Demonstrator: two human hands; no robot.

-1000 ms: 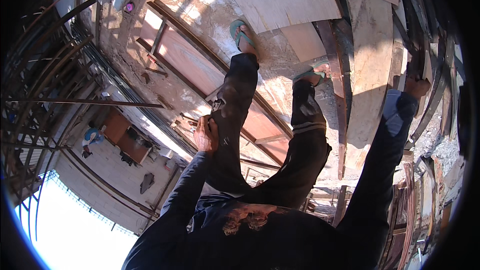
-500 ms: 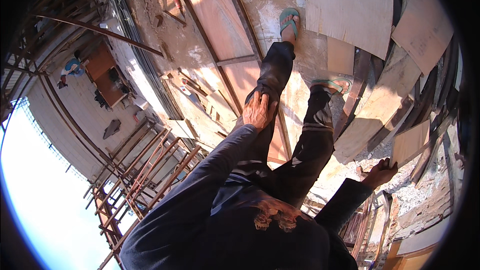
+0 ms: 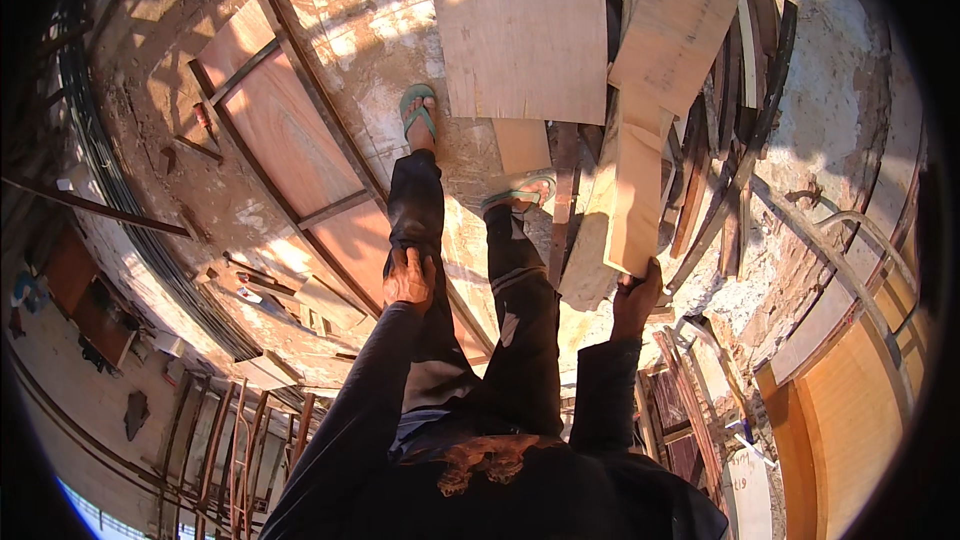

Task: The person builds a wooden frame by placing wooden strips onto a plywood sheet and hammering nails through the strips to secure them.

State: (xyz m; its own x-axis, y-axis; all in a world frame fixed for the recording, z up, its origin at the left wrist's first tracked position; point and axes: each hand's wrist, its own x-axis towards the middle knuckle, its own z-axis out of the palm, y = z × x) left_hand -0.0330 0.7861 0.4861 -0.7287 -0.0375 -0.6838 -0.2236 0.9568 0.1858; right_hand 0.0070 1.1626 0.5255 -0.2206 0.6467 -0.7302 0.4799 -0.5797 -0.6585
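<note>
1. Notably, pale board (image 3: 637, 190), one: on the right, extending far from the right hand (image 3: 638, 298), long axis near-to-far; near end held.
2. Left hand (image 3: 409, 280), one: on left trouser leg (image 3: 415, 200), farther off; closure cannot be told.
3. Framed panel (image 3: 285, 130), one, left.
4. Green sandals (image 3: 417, 92), two, centre, far.

The brown, dusty floor (image 3: 350, 40) is smeared with white and dappled by strong sunlight and shadow. Long dark rods (image 3: 110, 200) line its left side. At lower left, reddish-brown frames (image 3: 238, 440) stand near a pale grey expanse (image 3: 75, 370), wall or paving, hard to tell which. Rough whitish ground (image 3: 825, 50) covers the right; a yellowish panel (image 3: 850, 430) fills the lower corner.
</note>
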